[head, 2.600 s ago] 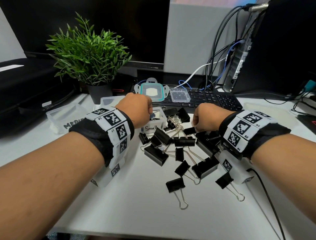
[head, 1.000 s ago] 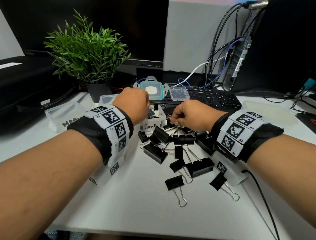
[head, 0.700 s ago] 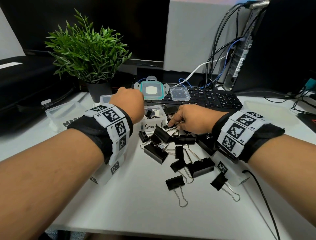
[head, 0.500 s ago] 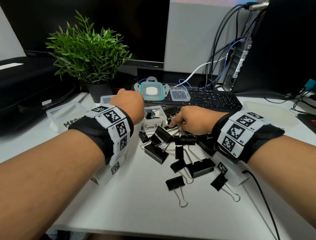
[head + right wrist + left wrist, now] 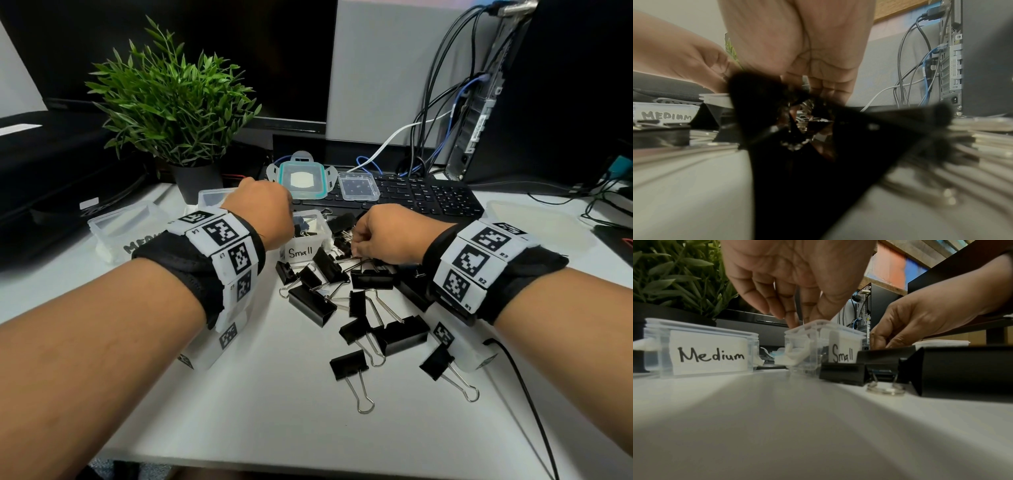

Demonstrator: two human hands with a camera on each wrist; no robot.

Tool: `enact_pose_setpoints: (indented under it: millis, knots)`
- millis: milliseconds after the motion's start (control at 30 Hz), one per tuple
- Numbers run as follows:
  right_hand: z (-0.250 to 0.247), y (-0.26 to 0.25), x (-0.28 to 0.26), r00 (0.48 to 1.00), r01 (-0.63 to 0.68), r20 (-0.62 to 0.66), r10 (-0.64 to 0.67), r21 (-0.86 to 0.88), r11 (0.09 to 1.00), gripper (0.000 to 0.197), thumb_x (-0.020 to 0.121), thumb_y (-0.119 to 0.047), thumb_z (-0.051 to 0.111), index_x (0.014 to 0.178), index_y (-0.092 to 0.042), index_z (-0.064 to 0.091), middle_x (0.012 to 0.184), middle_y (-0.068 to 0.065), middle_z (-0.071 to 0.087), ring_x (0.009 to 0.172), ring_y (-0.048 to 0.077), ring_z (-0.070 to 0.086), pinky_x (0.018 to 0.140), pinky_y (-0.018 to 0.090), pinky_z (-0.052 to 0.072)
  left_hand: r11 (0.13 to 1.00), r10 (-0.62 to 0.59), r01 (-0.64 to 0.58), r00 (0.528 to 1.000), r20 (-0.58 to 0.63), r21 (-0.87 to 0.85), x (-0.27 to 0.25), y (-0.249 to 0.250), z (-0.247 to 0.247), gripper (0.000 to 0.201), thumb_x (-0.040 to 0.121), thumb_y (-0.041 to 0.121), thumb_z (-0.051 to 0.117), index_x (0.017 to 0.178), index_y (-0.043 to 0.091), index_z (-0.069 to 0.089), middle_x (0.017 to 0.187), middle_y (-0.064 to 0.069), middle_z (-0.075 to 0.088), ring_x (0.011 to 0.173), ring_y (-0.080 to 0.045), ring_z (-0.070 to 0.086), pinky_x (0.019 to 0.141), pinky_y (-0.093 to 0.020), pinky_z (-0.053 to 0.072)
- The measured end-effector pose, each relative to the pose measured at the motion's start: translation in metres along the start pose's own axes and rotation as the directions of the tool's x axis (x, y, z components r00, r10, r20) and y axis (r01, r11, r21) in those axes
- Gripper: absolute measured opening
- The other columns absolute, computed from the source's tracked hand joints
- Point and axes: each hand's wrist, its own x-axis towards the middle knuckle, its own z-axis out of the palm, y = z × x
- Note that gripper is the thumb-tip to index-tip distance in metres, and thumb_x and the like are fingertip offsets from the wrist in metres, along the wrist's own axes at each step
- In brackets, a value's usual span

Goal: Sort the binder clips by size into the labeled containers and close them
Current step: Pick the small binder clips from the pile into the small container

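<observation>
Left hand point(image 5: 797, 277) poised over clear plastic tub labelled "Small" point(image 5: 306, 236), fingertips point(image 5: 792, 319) bunched at rim, likely dropping a clip; grip contents not visible. Right hand point(image 5: 387, 236) curled into scattered black metal binder clips point(image 5: 356, 308) on white worktop point(image 5: 274, 411), apparently pinching one, unclear. Clear "Medium" tub point(image 5: 701, 348) open left of it, lids parked behind so sorting stays unobstructed.

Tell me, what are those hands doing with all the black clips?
A person is sorting black binder clips by size into little clear boxes on a white desk. The left hand has its fingertips at the rim of the open box marked Small, which already has some clips inside. The right hand is down in the pile, fingers curled among the clips. The box marked Medium stands open beside it. Many clips are still loose.
</observation>
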Motion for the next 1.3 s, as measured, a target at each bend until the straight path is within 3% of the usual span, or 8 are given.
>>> enact_pose_setpoints:
  millis: [167, 333, 533, 667, 767, 900, 1000, 1300]
  knots:
    - [0.002, 0.001, 0.0, 0.999, 0.034, 0.038, -0.036, 0.046, 0.998, 0.015, 0.087, -0.015, 0.059, 0.09, -0.009, 0.073, 0.08, -0.002, 0.069, 0.052, -0.001, 0.056, 0.054, 0.014, 0.046, 0.999, 0.007, -0.008, 1.0, -0.014, -0.051, -0.001, 0.0, 0.001, 0.025, 0.09, 0.032, 0.049, 0.105, 0.022, 0.066, 0.108, -0.002, 0.063, 0.114, -0.027, 0.043, 0.092, -0.034, 0.043]
    - [0.001, 0.0, -0.002, 0.998, 0.048, 0.038, -0.051, 0.059, 0.997, 0.014, 0.085, -0.014, 0.062, 0.088, -0.006, 0.073, 0.078, -0.003, 0.069, 0.075, 0.016, 0.063, 0.075, 0.031, 0.055, 0.998, 0.025, -0.026, 0.999, -0.022, -0.063, -0.003, 0.002, 0.0, 0.024, 0.091, 0.028, 0.049, 0.105, 0.022, 0.067, 0.108, -0.002, 0.064, 0.114, -0.027, 0.044, 0.086, -0.031, 0.04]
    - [0.0, -0.003, -0.002, 0.995, 0.081, 0.054, -0.084, 0.054, 0.995, 0.029, 0.09, -0.011, 0.055, 0.108, -0.027, 0.07, 0.096, -0.002, 0.064, 0.079, 0.013, 0.059, 0.061, 0.017, 0.042, 0.998, 0.022, -0.023, 1.0, -0.018, -0.066, -0.006, 0.004, -0.002, 0.025, 0.093, 0.024, 0.045, 0.109, 0.02, 0.065, 0.109, -0.003, 0.063, 0.114, -0.026, 0.044, 0.078, -0.026, 0.032]
    - [-0.001, -0.004, -0.001, 0.991, 0.058, 0.116, -0.06, 0.022, 0.998, 0.032, 0.089, -0.006, 0.054, 0.109, -0.026, 0.071, 0.082, -0.009, 0.064, 0.061, 0.004, 0.054, 0.054, 0.013, 0.04, 0.998, 0.011, -0.011, 1.0, 0.005, -0.055, -0.006, 0.004, -0.003, 0.024, 0.093, 0.026, 0.047, 0.11, 0.021, 0.064, 0.113, -0.004, 0.06, 0.116, -0.025, 0.042, 0.08, -0.026, 0.034]
    - [-0.001, -0.003, -0.003, 0.997, 0.058, 0.052, -0.058, 0.001, 0.998, 0.029, 0.087, -0.005, 0.054, 0.101, -0.021, 0.074, 0.069, -0.018, 0.056, 0.064, 0.002, 0.051, 0.061, 0.015, 0.043, 0.997, -0.029, 0.028, 1.0, -0.006, -0.069, -0.006, 0.005, -0.002, 0.028, 0.09, 0.036, 0.054, 0.114, 0.024, 0.061, 0.122, -0.006, 0.051, 0.121, -0.025, 0.037, 0.092, -0.034, 0.039]
    - [0.0, -0.004, -0.004, 0.998, 0.049, -0.05, -0.049, -0.002, 0.999, 0.015, 0.089, -0.016, 0.057, 0.086, -0.008, 0.069, 0.081, 0.004, 0.067, 0.078, 0.02, 0.059, 0.072, 0.028, 0.049, 0.995, -0.04, 0.038, 0.999, -0.021, -0.091, -0.005, 0.007, -0.001, 0.06, 0.081, 0.065, 0.052, 0.124, 0.024, 0.052, 0.124, -0.005, 0.048, 0.123, -0.025, 0.035, 0.099, -0.039, 0.038]
    - [0.001, -0.003, -0.003, 1.0, 0.007, -0.027, -0.008, -0.029, 1.0, 0.024, 0.088, -0.027, 0.062, 0.081, -0.005, 0.069, 0.079, 0.009, 0.066, 0.073, 0.019, 0.056, 0.068, 0.029, 0.047, 0.999, -0.033, 0.034, 0.997, 0.072, -0.019, -0.007, 0.008, -0.002, 0.073, 0.075, 0.073, 0.049, 0.13, 0.024, 0.048, 0.126, -0.005, 0.05, 0.125, -0.025, 0.034, 0.1, -0.042, 0.039]
    - [0.003, -0.002, 0.001, 0.999, -0.039, 0.024, 0.041, -0.085, 0.996, 0.039, 0.081, -0.044, 0.069, 0.085, -0.006, 0.071, 0.075, 0.006, 0.064, 0.071, 0.018, 0.056, 0.058, 0.024, 0.041, 0.999, -0.025, 0.021, 0.984, 0.177, 0.026, -0.013, 0.008, -0.006, 0.063, 0.082, 0.037, 0.067, 0.136, 0.02, 0.041, 0.132, -0.004, 0.05, 0.126, -0.023, 0.041, 0.079, -0.029, 0.034]
